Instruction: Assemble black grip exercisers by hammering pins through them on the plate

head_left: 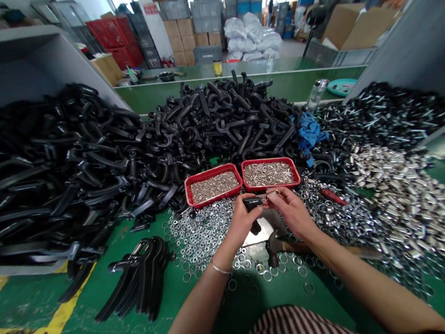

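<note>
My left hand (243, 218) is closed round a black plastic part (252, 203), which points toward my other hand. The fingertips of my right hand (293, 214) pinch small shiny metal pieces (273, 194) at the end of that part; their exact kind is too small to make out. Beneath both hands lies a pale metal plate (264, 226). A claw hammer (273, 248) rests just below it, its wooden handle running under my right forearm. Loose metal rings (268, 276) and washers (202, 231) are scattered around the plate.
Two red trays (214, 201) of small metal pins stand beyond my hands. Behind them rises a heap of black handle parts (221, 115). Finished-looking black handles (139, 278) lie front left. Silver sleeves (419, 191), a blue cloth (309, 131) and a red tool (333, 197) are at right.
</note>
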`<state>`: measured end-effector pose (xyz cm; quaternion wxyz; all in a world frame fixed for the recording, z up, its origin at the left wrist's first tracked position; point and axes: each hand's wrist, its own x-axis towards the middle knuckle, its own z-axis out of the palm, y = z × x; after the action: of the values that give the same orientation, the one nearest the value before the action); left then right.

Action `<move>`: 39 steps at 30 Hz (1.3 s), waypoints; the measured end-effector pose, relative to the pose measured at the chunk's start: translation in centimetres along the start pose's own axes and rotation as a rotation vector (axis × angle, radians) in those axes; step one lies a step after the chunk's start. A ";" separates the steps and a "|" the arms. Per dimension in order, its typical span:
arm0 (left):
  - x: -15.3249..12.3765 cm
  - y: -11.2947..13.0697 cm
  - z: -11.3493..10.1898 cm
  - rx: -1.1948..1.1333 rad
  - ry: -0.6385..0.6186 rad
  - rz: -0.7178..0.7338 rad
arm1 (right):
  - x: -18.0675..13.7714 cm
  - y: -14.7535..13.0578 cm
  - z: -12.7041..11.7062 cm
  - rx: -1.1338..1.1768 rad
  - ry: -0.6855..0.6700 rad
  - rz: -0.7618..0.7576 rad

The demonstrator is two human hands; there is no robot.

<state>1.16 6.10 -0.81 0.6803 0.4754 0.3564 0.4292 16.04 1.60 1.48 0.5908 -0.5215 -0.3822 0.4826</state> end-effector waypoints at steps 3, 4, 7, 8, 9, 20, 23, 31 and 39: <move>-0.5 0.2 0.3 -0.102 -0.071 -0.029 | 0.0 -0.1 0.1 -0.105 -0.009 -0.034; -0.8 0.4 0.5 -0.084 -0.103 -0.031 | 0.1 -0.3 0.0 -0.136 -0.035 -0.043; -1.6 1.3 1.1 -0.035 -0.309 -0.102 | 1.1 -1.0 -0.6 -0.198 -0.198 -0.020; -1.7 1.6 1.2 -0.051 -0.387 -0.153 | 1.6 -1.4 -0.9 -0.232 -0.271 0.005; -1.8 1.9 1.3 -0.078 -0.437 -0.201 | 2.1 -1.8 -1.3 -0.276 -0.334 0.024; 0.7 2.0 -1.0 0.002 0.047 -0.019 | -1.5 -0.7 -9.5 -1.423 -0.412 -0.349; 0.4 1.6 0.2 -0.022 0.028 -0.030 | -2.2 0.4 -9.7 -1.527 -0.414 -0.374; -0.7 1.1 1.8 0.154 0.120 0.092 | -0.9 -2.0 -8.5 -0.988 -0.113 -0.307; -1.2 1.3 1.6 0.281 0.102 0.244 | -1.2 -0.3 -0.9 0.087 -0.225 0.196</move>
<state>1.79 4.68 0.96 0.5312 0.5831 0.3864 0.4780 16.70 0.21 1.63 0.5163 -0.4727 -0.3719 0.6096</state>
